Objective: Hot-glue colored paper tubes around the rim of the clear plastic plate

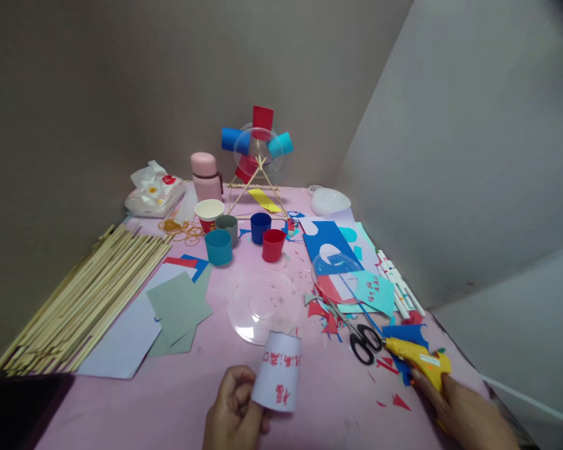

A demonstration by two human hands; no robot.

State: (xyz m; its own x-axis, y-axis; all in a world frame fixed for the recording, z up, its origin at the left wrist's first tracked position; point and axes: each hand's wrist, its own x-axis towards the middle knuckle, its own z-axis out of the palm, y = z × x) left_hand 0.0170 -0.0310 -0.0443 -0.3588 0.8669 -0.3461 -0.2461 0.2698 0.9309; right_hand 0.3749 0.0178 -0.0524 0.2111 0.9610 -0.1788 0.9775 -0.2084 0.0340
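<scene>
Pink table (136, 409) carries all parts. Bamboo sticks (89, 300) lie bundled along its left side. At the rear, a wheel (259, 150) of clear discs with red and blue paper tubes is mounted on a stick frame (242, 194). Grey sheets (178, 306) overlap beside the sticks; a blue sheet (342, 240) with cut-outs lies right of centre. A tissue pack (154, 190) sits at rear left, near a pink flask (206, 178). A clear lid (263, 306) lies flat at centre. The right hand (455, 403) is closed around the handle of the yellow glue gun (420, 359), nozzle directed left toward the scissors (351, 323). The left hand (234, 406) pinches the lower left edge of the white tube (276, 375), which bears red characters and is held slightly tilted at the near centre, in front of the lid. Behind the lid stand a paper cup (209, 215) and four short tubes: light blue (219, 249), grey (228, 230), dark blue (261, 229) and red (273, 245). Markers (394, 287) lie at the right edge. Rubber bands (187, 232) and paper scraps (331, 322) are the smallest items.
</scene>
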